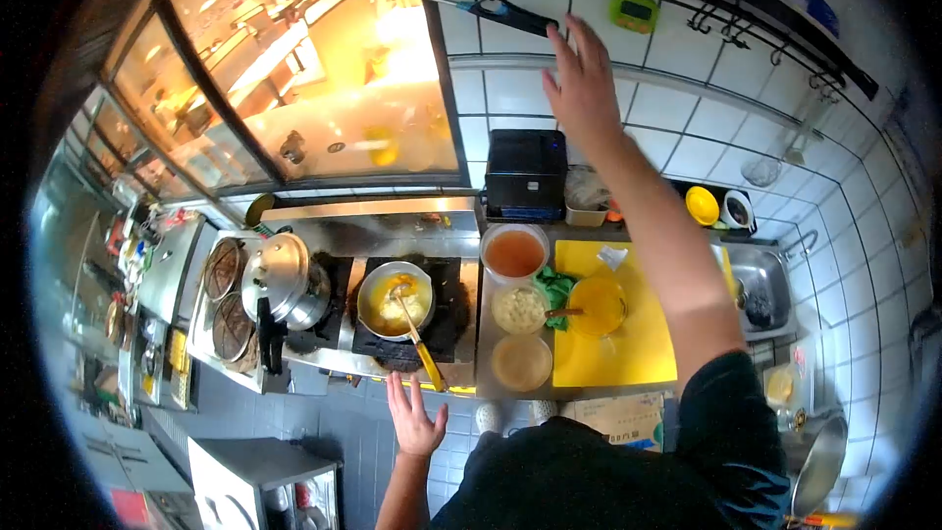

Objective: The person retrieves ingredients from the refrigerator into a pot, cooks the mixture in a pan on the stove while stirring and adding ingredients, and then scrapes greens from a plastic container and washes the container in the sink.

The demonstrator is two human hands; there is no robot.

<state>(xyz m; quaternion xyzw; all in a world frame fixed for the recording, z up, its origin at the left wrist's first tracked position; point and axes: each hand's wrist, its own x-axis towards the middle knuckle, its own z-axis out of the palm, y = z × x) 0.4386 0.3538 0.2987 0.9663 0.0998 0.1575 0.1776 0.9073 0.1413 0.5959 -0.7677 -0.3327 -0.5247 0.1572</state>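
My right hand [585, 88] is raised toward the tiled wall, fingers stretched and thumb apart. Its fingertips are at the handle end of a long-necked lighter [508, 14] hanging from a hook; whether they touch it I cannot tell. Low in front of the stove, my left hand [416, 424] is open with nothing in it. Just beyond it, a pan [364, 306] with yellow, egg-like contents sits on the burner. A utensil with a yellow-brown handle [426, 361] rests in the pan, its handle pointing toward me.
A pressure cooker [285, 280] stands left of the pan. Right of the stove are several bowls, a container of yellow liquid [601, 306] and a yellow board [628, 358]. A black box-shaped device [527, 172] stands behind; a sink [775, 280] is farther right.
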